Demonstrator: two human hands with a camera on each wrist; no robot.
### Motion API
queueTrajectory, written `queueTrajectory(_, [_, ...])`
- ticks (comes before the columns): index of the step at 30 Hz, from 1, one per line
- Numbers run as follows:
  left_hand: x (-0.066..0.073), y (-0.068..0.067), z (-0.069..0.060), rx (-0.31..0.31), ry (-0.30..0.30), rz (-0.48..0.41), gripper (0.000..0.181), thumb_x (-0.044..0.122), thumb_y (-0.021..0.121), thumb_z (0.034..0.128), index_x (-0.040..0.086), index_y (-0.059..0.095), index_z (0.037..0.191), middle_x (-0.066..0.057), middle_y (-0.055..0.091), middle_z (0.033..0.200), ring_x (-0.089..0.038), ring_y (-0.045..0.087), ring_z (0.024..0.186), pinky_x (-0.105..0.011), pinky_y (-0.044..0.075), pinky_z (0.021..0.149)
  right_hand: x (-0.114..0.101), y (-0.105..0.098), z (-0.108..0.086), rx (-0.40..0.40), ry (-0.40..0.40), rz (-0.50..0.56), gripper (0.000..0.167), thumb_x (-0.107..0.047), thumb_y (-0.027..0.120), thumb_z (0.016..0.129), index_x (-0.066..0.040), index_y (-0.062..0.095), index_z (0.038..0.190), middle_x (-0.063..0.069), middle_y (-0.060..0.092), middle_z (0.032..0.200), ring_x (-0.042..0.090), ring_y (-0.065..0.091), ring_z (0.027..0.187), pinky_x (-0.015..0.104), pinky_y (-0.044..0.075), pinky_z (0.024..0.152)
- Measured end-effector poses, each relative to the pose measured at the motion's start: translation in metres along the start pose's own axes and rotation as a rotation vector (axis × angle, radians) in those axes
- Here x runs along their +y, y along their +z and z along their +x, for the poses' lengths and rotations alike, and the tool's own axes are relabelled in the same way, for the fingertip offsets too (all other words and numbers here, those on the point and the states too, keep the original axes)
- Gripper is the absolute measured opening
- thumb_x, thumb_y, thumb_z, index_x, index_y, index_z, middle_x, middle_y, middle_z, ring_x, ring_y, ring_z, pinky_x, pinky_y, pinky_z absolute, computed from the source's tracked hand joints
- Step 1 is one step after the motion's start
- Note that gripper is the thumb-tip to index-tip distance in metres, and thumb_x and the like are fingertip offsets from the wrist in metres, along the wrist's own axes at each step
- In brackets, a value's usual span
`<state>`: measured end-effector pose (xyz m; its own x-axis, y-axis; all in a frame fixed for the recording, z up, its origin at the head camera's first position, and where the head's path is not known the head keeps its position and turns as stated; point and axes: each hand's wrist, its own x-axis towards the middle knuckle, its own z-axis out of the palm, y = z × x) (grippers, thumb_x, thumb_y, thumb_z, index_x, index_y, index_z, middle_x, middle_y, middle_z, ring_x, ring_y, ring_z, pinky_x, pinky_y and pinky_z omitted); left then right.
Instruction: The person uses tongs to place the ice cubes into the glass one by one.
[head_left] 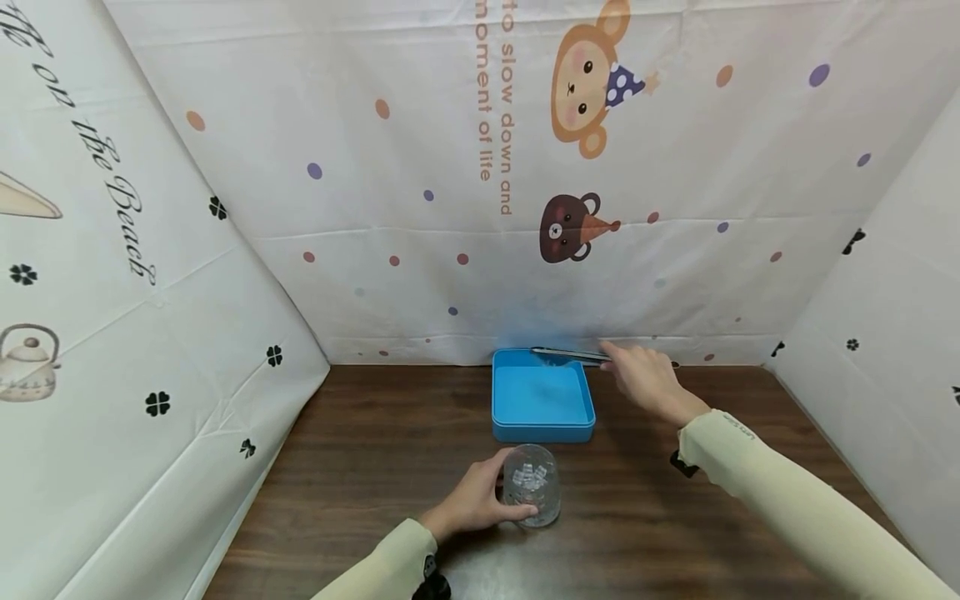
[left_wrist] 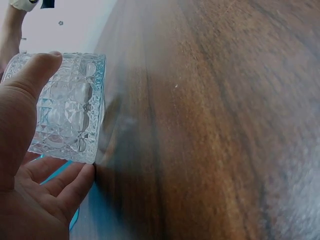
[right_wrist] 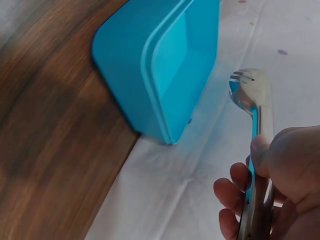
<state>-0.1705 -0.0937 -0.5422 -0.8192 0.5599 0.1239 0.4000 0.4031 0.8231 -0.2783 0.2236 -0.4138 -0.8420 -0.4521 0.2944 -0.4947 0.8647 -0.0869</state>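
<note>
My left hand (head_left: 476,498) holds a clear, patterned drinking glass (head_left: 549,498) on the table, thumb on one side and fingers on the other. Several clear cubes, like ice (head_left: 529,477), show inside it in the head view. At the back, my right hand (head_left: 647,379) grips metal tongs (head_left: 566,355) by the handle. In the right wrist view the tongs' toothed head (right_wrist: 245,85) has nothing visible between its tips. The tongs are above the back right part of a blue rectangular box (head_left: 543,433) without a lid. That box stands just behind the glass.
A dark wooden table (head_left: 390,450) lies under everything. White printed cloth (head_left: 420,208) hangs behind the box, close to its back edge. More cloth walls, left (head_left: 187,333) and right (head_left: 885,333), border the table.
</note>
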Motion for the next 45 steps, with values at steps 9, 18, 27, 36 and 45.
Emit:
queueTrajectory(9, [-0.005,0.003,-0.005,0.022,0.0,-0.015,0.08,0.044,0.083,0.0861,0.016,0.045,0.15,-0.002,0.064,0.13,-0.007,0.064,0.108,-0.024,0.057,0.086,0.014,0.018,0.0,-0.044,0.016,0.025,0.02,-0.017,0.062,0.104,-0.006,0.066,0.121,-0.004,0.046,0.058,0.014,0.034,0.045,0.027,0.022,0.041])
queueTrajectory(18, [-0.004,0.001,-0.004,0.017,0.003,-0.028,0.078,0.042,0.084,0.0864,0.015,0.046,0.15,-0.003,0.065,0.129,-0.008,0.065,0.108,-0.025,0.057,0.087,0.016,0.021,-0.001,-0.054,0.019,0.024,0.023,-0.018,0.061,0.105,-0.005,0.064,0.124,-0.004,0.044,0.056,0.014,0.035,0.043,0.027,0.023,0.04])
queueTrajectory(27, [0.001,-0.001,-0.003,0.009,-0.004,-0.023,0.078,0.042,0.082,0.0878,0.016,0.044,0.151,-0.003,0.064,0.13,-0.008,0.064,0.112,-0.025,0.056,0.091,0.02,0.016,0.004,-0.087,0.027,0.022,0.033,-0.015,0.061,0.105,-0.006,0.061,0.137,-0.005,0.048,0.057,0.014,0.033,0.044,0.027,0.019,0.041])
queueTrajectory(36, [-0.001,-0.005,-0.001,0.024,0.008,-0.016,0.078,0.042,0.082,0.0878,0.018,0.044,0.151,-0.001,0.064,0.13,-0.007,0.064,0.112,-0.026,0.055,0.093,0.02,0.014,0.01,-0.036,-0.007,0.027,0.021,-0.016,0.063,0.104,-0.008,0.066,0.123,-0.005,0.05,0.06,0.014,0.036,0.046,0.027,0.019,0.042])
queueTrajectory(45, [-0.002,0.0,-0.005,0.02,0.036,-0.007,0.077,0.044,0.082,0.0878,0.017,0.045,0.149,0.0,0.064,0.13,-0.006,0.063,0.113,-0.025,0.055,0.093,0.02,0.017,0.004,-0.042,0.002,0.036,0.021,-0.017,0.064,0.103,-0.007,0.066,0.122,-0.006,0.05,0.062,0.013,0.039,0.047,0.027,0.023,0.042])
